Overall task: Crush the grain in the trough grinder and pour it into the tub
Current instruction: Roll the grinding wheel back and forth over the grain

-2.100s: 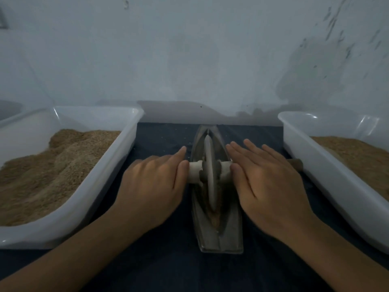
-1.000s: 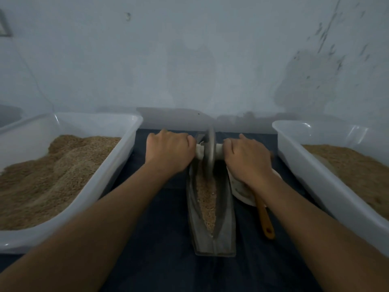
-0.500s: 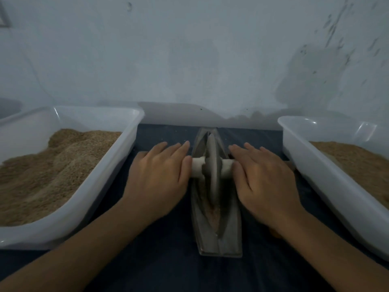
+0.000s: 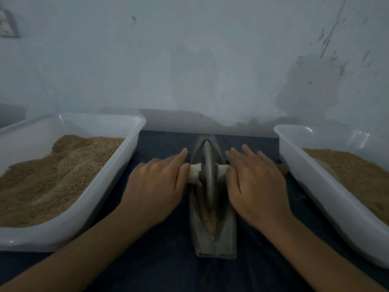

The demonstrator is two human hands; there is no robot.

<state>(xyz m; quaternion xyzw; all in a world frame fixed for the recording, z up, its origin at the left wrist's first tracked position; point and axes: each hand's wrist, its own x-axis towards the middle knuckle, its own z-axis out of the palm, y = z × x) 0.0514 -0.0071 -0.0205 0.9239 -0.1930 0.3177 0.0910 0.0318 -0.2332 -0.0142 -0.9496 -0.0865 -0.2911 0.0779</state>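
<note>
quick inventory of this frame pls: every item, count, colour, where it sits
trough grinder: 1, grey metal, boat-shaped, centre of the cloth, lengthwise toward the wall
grinding wheel: 1, dark grey disc, standing on edge in the trough, about midway
axle handle: 1, pale, runs through the wheel, sticks out both sides
grain in trough: 1 small patch, tan, near end of the trough
tub: 2, white plastic, one left, the other right of the grinder
grain in tubs: 2 heaps, tan-brown, left heap fuller than the right
cloth: 1, dark blue, covers the work surface
wall: 1, pale, scuffed, behind everything
left hand: 1, flat, palm down on the left handle end
right hand: 1, flat, palm down on the right handle end
</note>
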